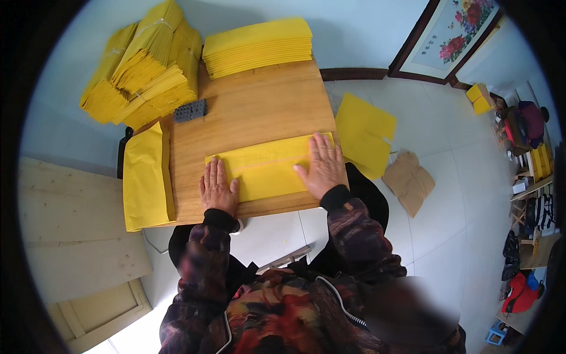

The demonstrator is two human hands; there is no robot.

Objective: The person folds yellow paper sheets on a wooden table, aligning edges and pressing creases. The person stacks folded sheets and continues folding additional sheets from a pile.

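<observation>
A flat, folded piece of yellow paper (270, 168) lies lengthwise along the near edge of the wooden table (259, 115), with a faint pinkish line across its middle. My left hand (218, 187) rests flat at its left end, fingers stretched forward. At the right end my right hand (323, 168) presses down flat, its thumb spread out over the paper. Neither hand grips anything. To the left, a long yellow paper packet (146, 180) lies along the table's side edge.
Tied bundles of yellow paper (150, 65) are heaped at the back left, beside a neat yellow stack (257, 47). A dark studded block (190, 110) lies before them. Yellow sheets (365, 133) and brown cardboard (408, 182) are right of the table. A wooden board (79, 227) stands left.
</observation>
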